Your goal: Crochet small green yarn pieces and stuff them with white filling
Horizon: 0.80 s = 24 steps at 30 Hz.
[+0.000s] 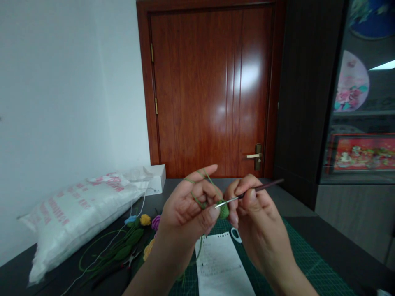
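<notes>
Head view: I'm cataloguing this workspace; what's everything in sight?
crochet piece: one, green, left hand
hook: one, silver-tipped dark, right hand
yarn: count unclear, green, left hand
table: one, dark, below
mat: one, green, on table
paper: one, white, on mat
ring handle: one, white, beside paper
flowers: several, mixed, left
leafy stems: several, green, left
pliers: one, dark, left
cord: one, white, left
sack: one, white, left
box: one, white, behind sack
door: one, brown, background
wall: count unclear, white, left
cabinet: one, dark, right
decorations: several, mixed, cabinet
left hand: one, centre
right hand: one, centre
</notes>
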### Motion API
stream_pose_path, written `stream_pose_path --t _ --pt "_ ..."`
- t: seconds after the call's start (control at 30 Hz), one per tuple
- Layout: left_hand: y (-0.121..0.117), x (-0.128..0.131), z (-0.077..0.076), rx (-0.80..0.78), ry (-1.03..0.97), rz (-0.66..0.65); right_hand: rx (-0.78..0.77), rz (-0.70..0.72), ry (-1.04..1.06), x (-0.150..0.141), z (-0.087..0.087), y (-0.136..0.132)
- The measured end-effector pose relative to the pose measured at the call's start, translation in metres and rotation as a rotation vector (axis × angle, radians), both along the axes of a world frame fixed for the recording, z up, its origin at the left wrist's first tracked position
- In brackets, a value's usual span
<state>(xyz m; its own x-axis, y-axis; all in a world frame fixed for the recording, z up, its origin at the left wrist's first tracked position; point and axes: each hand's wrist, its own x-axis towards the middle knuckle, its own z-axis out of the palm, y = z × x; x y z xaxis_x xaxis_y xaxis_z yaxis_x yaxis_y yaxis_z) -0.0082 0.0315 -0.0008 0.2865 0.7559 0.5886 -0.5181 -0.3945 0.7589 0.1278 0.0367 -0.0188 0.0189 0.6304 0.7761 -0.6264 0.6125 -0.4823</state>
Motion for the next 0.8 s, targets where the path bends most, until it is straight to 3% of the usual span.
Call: stream_pose_path --t 0.1,0.2,0.4,0.6,0.8 --pt "-0.006 0.001 0.002 0.023 0.039 0.131 0.101 -0.251 0.006 -0.003 -0.004 0.001" --pt "-0.006 0.004 0.001 -0.019 0.057 0.141 0.105 -0.410 0.001 -0.004 -0.008 0.003" --pt "0.006 0.008 -0.006 0.004 0.053 0.084 -0.010 -0.448 0.010 -0.003 -0.011 0.004" --pt "-0.002 0.011 -0.005 -0.044 0.018 0.108 0.070 -0.598 -0.039 -0.008 -0.009 -0.001" --pt "-0.001 0.006 0.001 -0.062 -0.022 0.065 0.063 -0.506 -0.028 -0.013 -0.008 -0.003"
